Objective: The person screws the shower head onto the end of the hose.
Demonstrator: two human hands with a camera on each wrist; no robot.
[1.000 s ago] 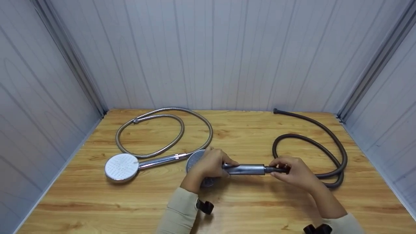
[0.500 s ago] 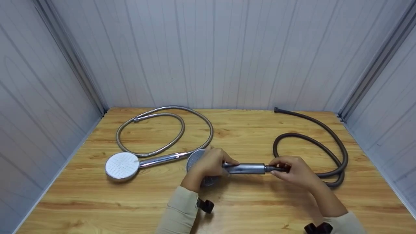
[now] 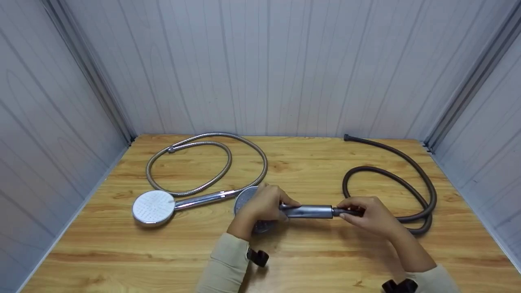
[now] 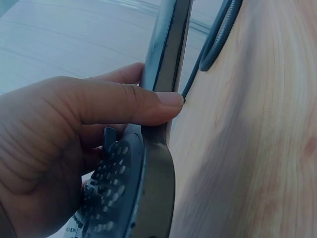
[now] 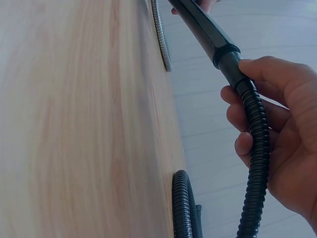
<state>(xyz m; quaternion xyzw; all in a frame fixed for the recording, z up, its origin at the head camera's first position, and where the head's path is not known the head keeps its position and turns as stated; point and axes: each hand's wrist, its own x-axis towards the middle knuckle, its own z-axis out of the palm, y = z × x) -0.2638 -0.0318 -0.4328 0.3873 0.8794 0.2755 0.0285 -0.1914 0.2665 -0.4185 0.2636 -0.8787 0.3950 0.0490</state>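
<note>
My left hand [image 3: 264, 205] grips a grey handheld shower head [image 3: 312, 211] at its neck, thumb on one side. In the left wrist view the nubbed spray face [image 4: 116, 183] shows beside the palm. The handle points right, raised over the table. At its lower end my right hand [image 3: 371, 215] pinches the smooth connector [image 5: 229, 69] of a black ribbed shower hose [image 5: 256, 148] between thumb and fingers. The connector meets the handle end; how far it is threaded on cannot be seen. Part of the spray face is hidden behind the left hand in the head view.
A chrome shower head [image 3: 153, 207] with a coiled metal hose [image 3: 265, 162] lies on the left of the wooden table [image 3: 163, 260]. The rest of the black hose [image 3: 432, 195] loops at the right. Panelled walls [image 3: 260, 69] enclose the back and sides.
</note>
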